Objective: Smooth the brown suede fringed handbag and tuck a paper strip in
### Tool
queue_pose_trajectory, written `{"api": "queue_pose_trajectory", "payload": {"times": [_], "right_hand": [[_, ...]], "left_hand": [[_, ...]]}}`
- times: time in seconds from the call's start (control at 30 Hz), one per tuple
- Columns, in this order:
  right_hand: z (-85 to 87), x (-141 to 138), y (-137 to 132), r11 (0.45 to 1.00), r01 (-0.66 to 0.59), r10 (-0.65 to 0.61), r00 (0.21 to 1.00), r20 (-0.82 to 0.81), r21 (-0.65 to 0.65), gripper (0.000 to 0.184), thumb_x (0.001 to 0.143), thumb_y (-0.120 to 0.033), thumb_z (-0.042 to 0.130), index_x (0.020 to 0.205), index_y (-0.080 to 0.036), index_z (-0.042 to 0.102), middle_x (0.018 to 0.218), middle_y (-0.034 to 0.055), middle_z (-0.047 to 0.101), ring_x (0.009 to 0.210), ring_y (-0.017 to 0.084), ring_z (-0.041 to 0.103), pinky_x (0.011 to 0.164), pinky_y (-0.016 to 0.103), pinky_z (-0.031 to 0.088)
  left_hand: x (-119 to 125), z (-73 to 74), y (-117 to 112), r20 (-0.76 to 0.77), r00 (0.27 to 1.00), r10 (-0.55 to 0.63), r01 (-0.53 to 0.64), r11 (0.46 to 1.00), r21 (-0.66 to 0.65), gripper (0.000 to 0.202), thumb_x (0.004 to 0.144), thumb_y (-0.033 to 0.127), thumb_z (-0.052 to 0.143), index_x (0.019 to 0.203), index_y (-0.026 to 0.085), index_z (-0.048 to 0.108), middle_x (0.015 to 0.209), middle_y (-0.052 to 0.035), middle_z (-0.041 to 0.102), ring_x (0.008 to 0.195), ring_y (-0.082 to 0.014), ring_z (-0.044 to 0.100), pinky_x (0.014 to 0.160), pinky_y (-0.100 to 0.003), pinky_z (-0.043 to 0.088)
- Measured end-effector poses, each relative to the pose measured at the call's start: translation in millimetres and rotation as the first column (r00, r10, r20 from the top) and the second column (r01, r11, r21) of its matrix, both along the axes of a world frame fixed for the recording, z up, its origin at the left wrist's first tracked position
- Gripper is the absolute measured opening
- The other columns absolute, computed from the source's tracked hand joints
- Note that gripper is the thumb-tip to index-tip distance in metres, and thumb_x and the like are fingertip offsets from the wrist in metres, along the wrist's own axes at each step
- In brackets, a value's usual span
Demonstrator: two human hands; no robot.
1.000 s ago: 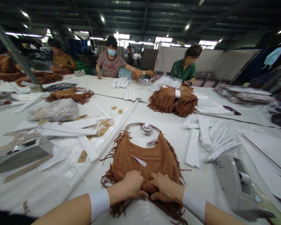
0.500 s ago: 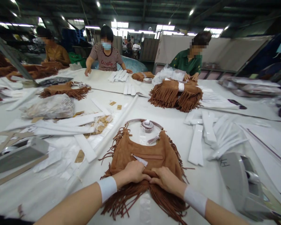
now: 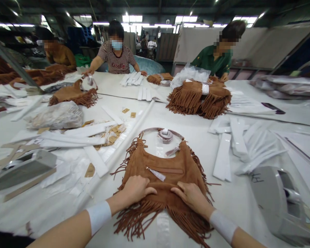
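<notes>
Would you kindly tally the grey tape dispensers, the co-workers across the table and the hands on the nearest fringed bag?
Grey tape dispensers: 2
Co-workers: 3
Left hand and right hand on the fringed bag: 2
Total: 7

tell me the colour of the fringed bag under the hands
The bag is tan brown all over; the head view shows it best.

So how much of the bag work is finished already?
Done, by the look of it: a pile of folded fringed bags across the table, one wrapped in a white band. In hand: the left hand and right hand rest on a brown fringed bag lying flat. To do: this bag has no band, and loose white strips lie beside it.
</notes>
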State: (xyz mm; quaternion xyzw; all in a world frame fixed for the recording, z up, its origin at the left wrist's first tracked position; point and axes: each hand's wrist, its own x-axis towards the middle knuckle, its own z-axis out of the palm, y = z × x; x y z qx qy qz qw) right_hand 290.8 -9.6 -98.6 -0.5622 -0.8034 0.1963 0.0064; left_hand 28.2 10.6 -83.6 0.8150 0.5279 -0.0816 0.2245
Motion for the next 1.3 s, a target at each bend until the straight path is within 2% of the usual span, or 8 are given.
{"api": "queue_pose_trajectory", "payload": {"times": [0.2,0.5,0.63,0.8,0.9,1.07,1.2,1.3], "right_hand": [[-3.5,-0.8,3.3,0.999,0.04,-0.04,0.999,-0.022,0.002,0.054,0.098,-0.056,0.028,0.074,-0.022,0.063,0.076,0.0067,0.072,0.075,0.024,0.069,0.062,0.03,0.04],[-10.8,-3.8,10.1,0.995,0.1,-0.099,0.993,-0.062,0.005,0.059,0.099,-0.055,0.026,0.068,-0.022,0.065,0.071,0.0077,0.072,0.068,0.024,0.068,0.061,0.031,0.039],[-11.5,-4.7,9.1,0.991,0.127,-0.125,0.989,-0.079,0.027,0.055,0.099,-0.05,0.029,0.071,-0.021,0.066,0.074,0.0088,0.073,0.07,0.024,0.069,0.061,0.031,0.04],[-14.1,-3.2,4.4,0.983,0.162,-0.15,0.979,-0.135,0.083,0.05,0.1,-0.045,0.028,0.068,-0.021,0.059,0.068,0.0081,0.069,0.064,0.022,0.067,0.06,0.031,0.041],[-18.0,-0.4,-1.1,0.976,0.182,-0.159,0.972,-0.173,0.123,0.047,0.1,-0.044,0.025,0.07,-0.022,0.054,0.067,0.0081,0.066,0.065,0.022,0.065,0.063,0.032,0.043],[-24.0,5.2,-5.5,0.954,0.198,-0.129,0.948,-0.291,0.225,0.03,0.099,-0.034,0.032,0.094,-0.02,0.057,0.092,0.0096,0.065,0.088,0.022,0.063,0.083,0.036,0.05],[-30.9,8.8,-3.3,0.871,0.24,-0.049,0.911,-0.409,0.429,0.026,0.096,-0.02,0.037,0.114,-0.019,0.055,0.113,0.0123,0.055,0.109,0.024,0.053,0.099,0.045,0.047],[-36.2,10.4,-2.5,0.825,0.314,-0.103,0.901,-0.422,0.469,0.033,0.094,-0.014,0.037,0.122,-0.019,0.053,0.122,0.0129,0.052,0.116,0.025,0.049,0.103,0.047,0.045]], "left_hand": [[2.1,4.9,3.5,-0.093,0.996,0.012,-0.01,1.0,0.022,0.071,0.093,0.065,0.021,0.091,0.015,0.072,0.089,-0.0179,0.072,0.087,-0.0336,0.069,0.075,-0.044,0.053],[15.1,-4.0,24.7,-0.153,0.988,-0.029,0.024,0.999,-0.034,0.075,0.091,0.068,0.022,0.085,0.013,0.073,0.088,-0.0187,0.072,0.086,-0.0345,0.07,0.072,-0.043,0.054],[14.2,-5.2,20.0,-0.168,0.984,-0.062,0.063,0.998,0.004,0.071,0.093,0.063,0.024,0.082,0.012,0.071,0.084,-0.0186,0.071,0.082,-0.0325,0.069,0.072,-0.041,0.053],[0.1,-8.3,7.0,-0.158,0.98,-0.12,0.137,0.985,0.102,0.051,0.097,0.052,0.028,0.099,0.014,0.063,0.093,-0.0156,0.066,0.091,-0.0291,0.063,0.074,-0.038,0.051],[-10.1,-10.8,4.2,-0.127,0.969,-0.212,0.236,0.947,0.219,0.041,0.099,0.043,0.028,0.11,0.019,0.059,0.106,-0.0127,0.06,0.1,-0.0276,0.055,0.079,-0.038,0.049],[-23.1,-16.1,13.3,-0.06,0.912,-0.406,0.405,0.864,0.298,0.044,0.097,0.032,0.036,0.14,0.043,0.036,0.142,-0.0079,0.041,0.121,-0.03,0.041,0.106,-0.056,0.026],[-28.8,-24.5,22.2,-0.041,0.851,-0.524,0.498,0.779,0.38,0.048,0.096,0.046,0.038,0.143,0.048,0.028,0.151,-0.0029,0.032,0.135,-0.0336,0.027,0.11,-0.063,0.015],[-30.3,-30.5,25.1,-0.054,0.84,-0.54,0.511,0.755,0.41,0.052,0.096,0.05,0.038,0.145,0.046,0.023,0.154,-0.0022,0.027,0.138,-0.0349,0.025,0.11,-0.064,0.017]]}}
